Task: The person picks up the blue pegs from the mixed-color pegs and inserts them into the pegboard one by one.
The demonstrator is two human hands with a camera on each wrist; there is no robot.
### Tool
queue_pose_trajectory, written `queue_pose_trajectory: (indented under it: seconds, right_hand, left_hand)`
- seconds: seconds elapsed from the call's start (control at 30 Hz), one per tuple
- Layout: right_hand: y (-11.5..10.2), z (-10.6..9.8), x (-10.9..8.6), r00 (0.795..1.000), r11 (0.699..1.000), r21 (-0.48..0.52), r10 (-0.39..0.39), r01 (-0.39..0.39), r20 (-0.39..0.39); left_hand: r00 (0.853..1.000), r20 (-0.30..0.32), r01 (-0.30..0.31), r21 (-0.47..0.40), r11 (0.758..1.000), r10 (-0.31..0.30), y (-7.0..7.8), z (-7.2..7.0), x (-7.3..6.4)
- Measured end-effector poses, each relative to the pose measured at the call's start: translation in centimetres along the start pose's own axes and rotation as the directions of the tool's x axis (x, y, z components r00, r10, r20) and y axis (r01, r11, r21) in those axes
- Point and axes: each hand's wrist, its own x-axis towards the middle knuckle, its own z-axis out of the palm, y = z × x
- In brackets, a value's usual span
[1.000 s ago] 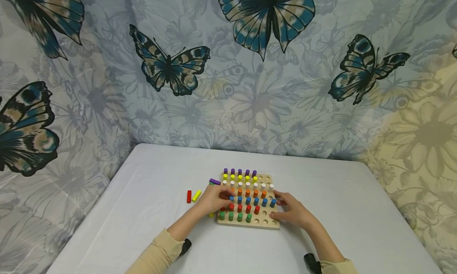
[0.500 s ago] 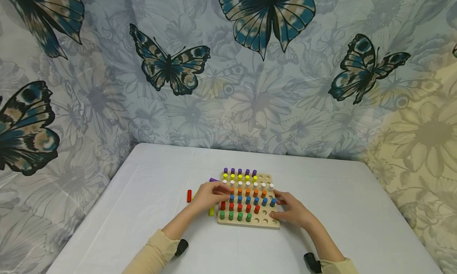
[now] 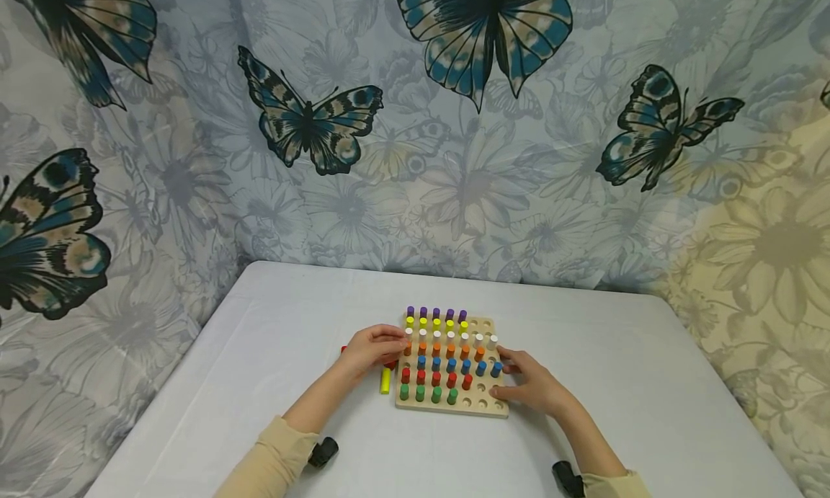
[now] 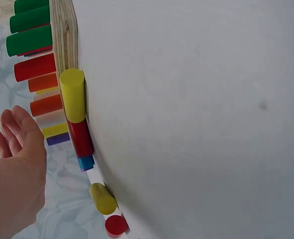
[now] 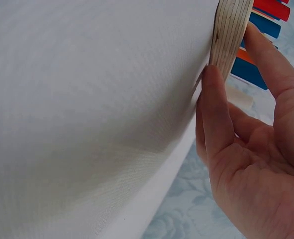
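A wooden pegboard on the white table carries rows of coloured pegs. My left hand hovers at its left edge, fingertips near the leftmost orange peg. In the left wrist view nothing shows between the thumb and the bent fingers of that hand. The left hole of the blue row is bare. My right hand pinches the board's right edge, thumb on the top face and fingers against the side. A yellow peg and a red peg lie loose along the left edge.
Farther left lie another yellow peg and another red peg, which my left hand mostly hides in the head view. A loose blue peg shows beyond the nearer red one. A butterfly-print cloth hangs behind the table.
My left hand has drawn back leftward from the blue row to the board's left edge, uncovering the left ends of the rows. My right hand stays on the board's right edge.
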Motion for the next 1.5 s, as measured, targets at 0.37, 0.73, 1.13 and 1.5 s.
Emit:
queue_pose_trajectory:
  seconds: [0.37, 0.73, 1.13, 1.5]
  right_hand:
    - [-0.1, -0.1, -0.1, 1.000, 1.000, -0.006, 0.004, -0.004, -0.001]
    - [-0.1, -0.1, -0.1, 1.000, 1.000, 0.001, 0.010, -0.010, 0.002]
    - [-0.2, 0.0, -0.1, 1.000, 1.000, 0.010, 0.006, -0.006, 0.005]
    - [-0.2, 0.0, 0.0, 1.000, 1.000, 0.017, 0.007, -0.007, 0.004]
  left_hand:
    - [0.990, -0.087, 0.091, -0.193, 0.977, -0.109, 0.2, -1.6, 0.0]
    - [0.975, -0.143, 0.132, -0.251, 0.959, -0.172, 0.5, -3.1, 0.0]
    - [0.975, -0.222, 0.023, 0.115, 0.993, 0.003, 0.5, -4.2, 0.8]
    - [0.963, 0.015, -0.210, 0.664, 0.718, 0.268, 0.8, -3.1, 0.8]
